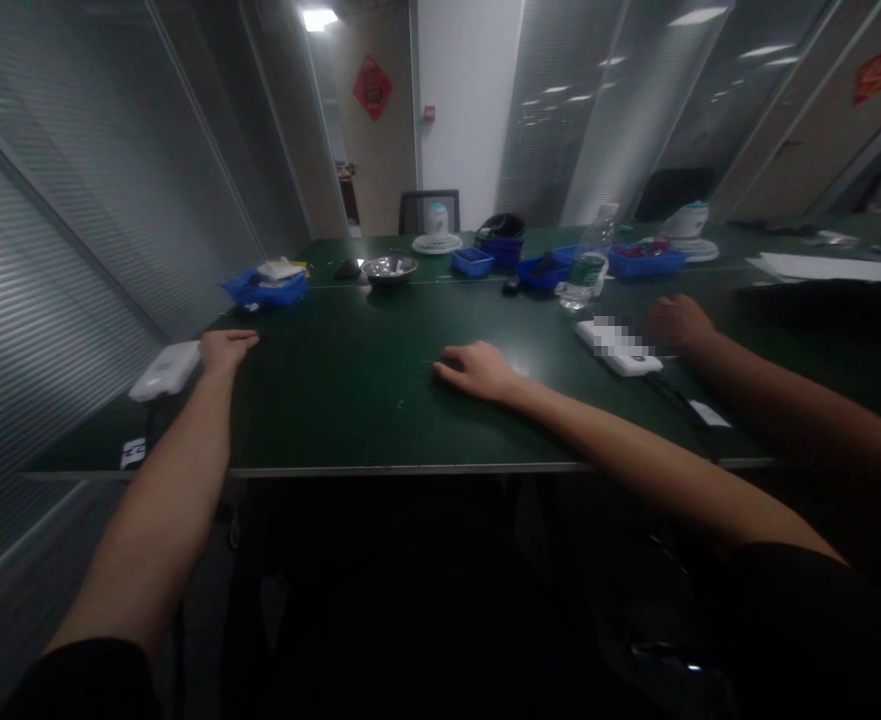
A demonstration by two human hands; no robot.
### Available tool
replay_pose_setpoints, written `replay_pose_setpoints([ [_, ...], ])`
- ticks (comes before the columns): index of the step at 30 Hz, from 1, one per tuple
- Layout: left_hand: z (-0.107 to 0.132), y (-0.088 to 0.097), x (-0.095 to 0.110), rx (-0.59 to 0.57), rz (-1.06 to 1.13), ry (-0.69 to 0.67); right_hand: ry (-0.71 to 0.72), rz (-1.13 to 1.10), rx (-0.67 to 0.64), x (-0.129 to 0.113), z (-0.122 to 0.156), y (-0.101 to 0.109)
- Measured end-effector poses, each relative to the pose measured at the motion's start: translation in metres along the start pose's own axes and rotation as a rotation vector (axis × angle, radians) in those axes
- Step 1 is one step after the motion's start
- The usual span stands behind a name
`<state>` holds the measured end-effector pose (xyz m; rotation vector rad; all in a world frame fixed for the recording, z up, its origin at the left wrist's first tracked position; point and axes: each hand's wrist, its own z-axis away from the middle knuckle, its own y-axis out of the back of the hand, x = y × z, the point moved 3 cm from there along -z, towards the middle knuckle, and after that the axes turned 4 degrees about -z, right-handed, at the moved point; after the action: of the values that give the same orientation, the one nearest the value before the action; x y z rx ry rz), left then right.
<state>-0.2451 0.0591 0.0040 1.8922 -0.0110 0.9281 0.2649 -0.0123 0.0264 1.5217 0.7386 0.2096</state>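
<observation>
My left hand (226, 350) rests at the left side of the green table (342, 400), its fingers stretched to the right and held close together. Beside its wrist lies a white rectangular device (165, 371) with a dark cable. Nearer the middle, my right hand (477, 370) lies low on the tabletop, fingers loosely bent, with a gap between thumb and forefinger. A faint thin line shows by its fingertips; I cannot tell what it is. No held object is visible in either hand. Right of it sits another white device (620, 348), partly blurred out.
A co-worker's hand (680, 322) reaches in from the right. Along the back stand a blue tray (266, 290), a metal bowl (389, 270), a small blue basket (472, 263), a clear water bottle (588, 265), another blue tray (646, 262) and a white fan (437, 242).
</observation>
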Motion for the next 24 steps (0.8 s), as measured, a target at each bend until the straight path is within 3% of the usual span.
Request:
replay_pose_setpoints([
  [7,0.011,-0.007,0.011,-0.016,-0.182,-0.159,0.004,-0.007,0.005,0.0,0.0,0.001],
  [12,0.02,-0.018,0.02,-0.026,-0.254,-0.157,0.014,0.005,0.015,0.001,0.0,-0.002],
  [18,0.015,-0.01,0.012,0.016,-0.109,-0.064,0.018,0.025,0.041,0.005,-0.002,-0.005],
  [21,0.011,-0.007,0.009,-0.023,-0.033,-0.009,0.017,0.007,0.023,0.005,-0.003,-0.004],
  [24,0.016,-0.017,0.026,-0.122,0.033,-0.064,0.02,-0.007,0.015,0.004,-0.002,-0.003],
])
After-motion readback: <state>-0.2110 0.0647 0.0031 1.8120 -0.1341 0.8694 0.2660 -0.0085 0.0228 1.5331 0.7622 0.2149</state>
